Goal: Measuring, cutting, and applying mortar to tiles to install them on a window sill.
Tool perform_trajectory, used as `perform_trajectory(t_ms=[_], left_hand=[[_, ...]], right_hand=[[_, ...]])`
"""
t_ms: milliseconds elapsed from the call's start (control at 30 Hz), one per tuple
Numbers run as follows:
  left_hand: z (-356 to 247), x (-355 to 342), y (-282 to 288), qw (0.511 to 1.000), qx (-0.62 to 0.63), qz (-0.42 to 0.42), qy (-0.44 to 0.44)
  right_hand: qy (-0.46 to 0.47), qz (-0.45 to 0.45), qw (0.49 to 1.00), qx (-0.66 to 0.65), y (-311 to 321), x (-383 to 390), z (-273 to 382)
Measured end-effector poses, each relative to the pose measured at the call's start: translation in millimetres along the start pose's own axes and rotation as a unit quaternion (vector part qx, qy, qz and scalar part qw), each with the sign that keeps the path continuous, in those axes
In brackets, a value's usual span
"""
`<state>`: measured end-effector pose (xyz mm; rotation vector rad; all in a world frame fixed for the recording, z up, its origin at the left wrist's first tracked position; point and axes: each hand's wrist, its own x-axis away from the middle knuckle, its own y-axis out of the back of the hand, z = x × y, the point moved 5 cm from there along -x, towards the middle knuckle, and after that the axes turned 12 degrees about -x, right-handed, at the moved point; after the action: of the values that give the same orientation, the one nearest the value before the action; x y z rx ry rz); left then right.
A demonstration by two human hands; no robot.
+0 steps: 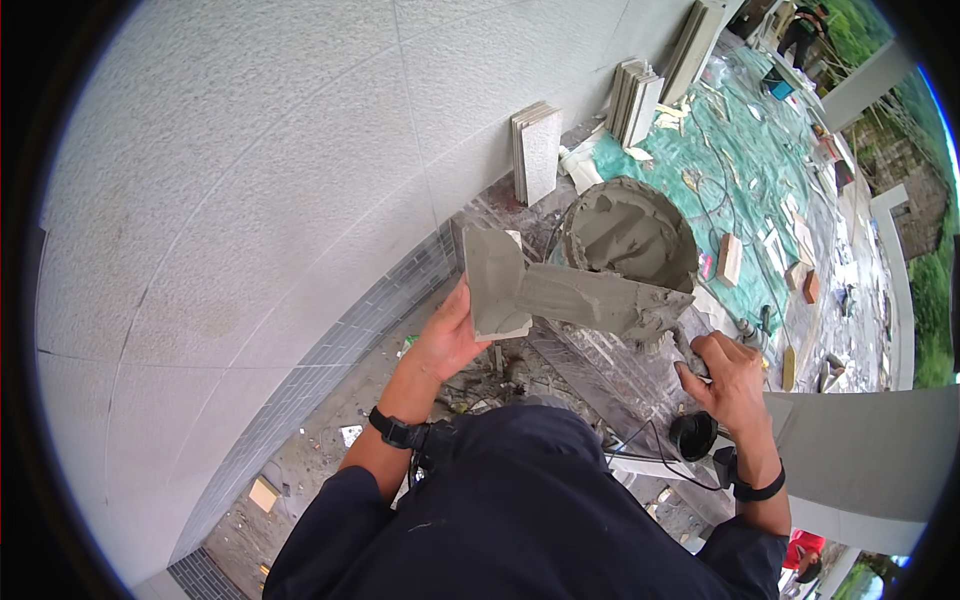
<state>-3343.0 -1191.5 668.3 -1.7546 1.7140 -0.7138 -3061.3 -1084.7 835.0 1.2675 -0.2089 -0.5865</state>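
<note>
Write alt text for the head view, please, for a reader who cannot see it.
Seen from above, the left hand holds a tile coated in grey mortar, and the right hand a trowel smeared with it. Just beyond stands a bucket of mortar, with stacked tiles along a pale wall.

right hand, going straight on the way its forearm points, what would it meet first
Likely the mortar bucket, which lies just ahead of the right hand, beyond the trowel it grips. Depth is unclear in this single view, so the hand might pass above it.
</note>
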Motion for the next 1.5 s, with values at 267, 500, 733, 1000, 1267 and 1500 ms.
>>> perform_trajectory(t_ms=[267,500,733,1000,1267,1500], left_hand=[[5.3,4.6,-11.6,0.997,-0.036,0.061,0.034],[5.3,16.0,-14.3,0.991,-0.077,0.079,0.076],[13.4,25.4,-5.0,0.974,0.007,0.161,0.158],[21.0,31.5,1.4,0.979,0.053,0.113,0.162],[26.5,29.0,18.7,0.979,0.038,0.096,0.176],[17.3,22.0,2.5,0.986,0.050,0.092,0.132]], right_hand=[[0.139,-0.035,0.975,0.169,3.8,-25.8,12.1],[0.160,-0.046,0.972,0.165,21.2,-35.5,5.2],[0.076,0.058,0.995,-0.041,22.6,-42.7,-34.0],[-0.087,0.036,0.981,-0.171,-10.3,-19.0,-80.3],[-0.138,0.166,0.918,-0.333,-33.7,-14.4,-81.4],[-0.182,0.047,0.932,-0.309,-34.2,1.7,-89.7]])
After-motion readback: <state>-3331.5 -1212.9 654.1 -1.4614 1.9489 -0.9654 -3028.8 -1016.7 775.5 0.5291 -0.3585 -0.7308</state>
